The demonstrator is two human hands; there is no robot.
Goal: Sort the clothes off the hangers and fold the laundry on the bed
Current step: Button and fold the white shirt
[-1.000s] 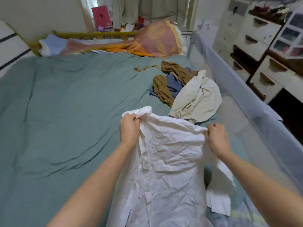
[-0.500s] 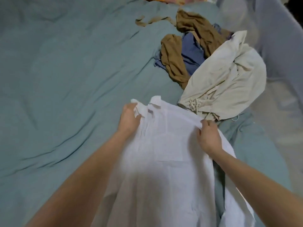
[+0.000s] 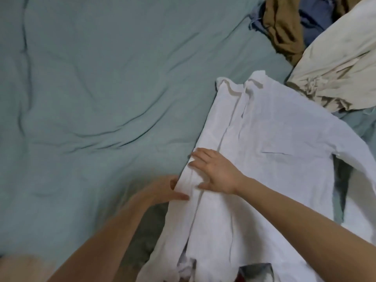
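Observation:
A white shirt (image 3: pixel 274 139) lies spread on the teal bed sheet (image 3: pixel 101 88), collar pointing away from me and its left side folded inward. My right hand (image 3: pixel 215 171) presses flat on that folded left edge with fingers spread. My left hand (image 3: pixel 160 190), blurred, is at the same edge a little nearer to me. Its thumb lies on top of the cloth and its fingers are tucked under the fold, pinching it. The shirt's right sleeve trails off toward the right edge of the view.
A crumpled cream garment (image 3: pixel 341 64) lies just beyond the shirt at the upper right. Behind it are a brown garment (image 3: pixel 284 31) and a blue one (image 3: pixel 311 19). Wrinkled bare sheet fills the left half of the view.
The shirt was held up by its shoulders; it now lies flat on the bed. Both hands have let go of the shoulders and moved down to its left edge. My view has tilted down.

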